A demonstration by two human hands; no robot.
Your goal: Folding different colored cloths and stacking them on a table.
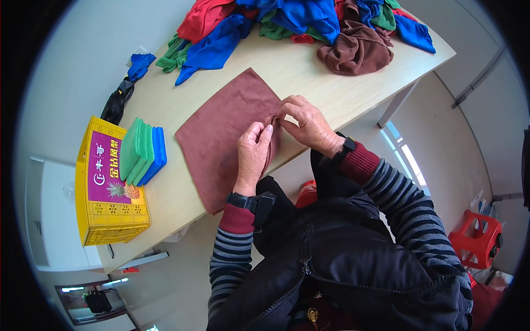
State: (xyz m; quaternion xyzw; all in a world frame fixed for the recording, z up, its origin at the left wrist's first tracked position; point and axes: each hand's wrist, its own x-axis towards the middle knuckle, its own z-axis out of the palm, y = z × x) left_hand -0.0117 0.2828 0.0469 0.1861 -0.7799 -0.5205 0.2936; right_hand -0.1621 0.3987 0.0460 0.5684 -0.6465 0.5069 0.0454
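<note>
A brown cloth [221,132] lies spread on the table at its front edge, its right side lifted and bunched. My left hand [254,151] grips that gathered edge, thumb on top. Just to the right, my right hand [308,122] pinches the same edge near the cloth's right corner. Both hands are closed on the fabric and almost touch each other. The part of the cloth under my left hand is hidden.
A pale wooden table [292,71] bears a heap of red, blue, green and brown cloths [309,22] at the back. Folded green and blue cloths [144,149] stand by a yellow box [88,187] at the left. A red stool [477,237] is on the floor at right.
</note>
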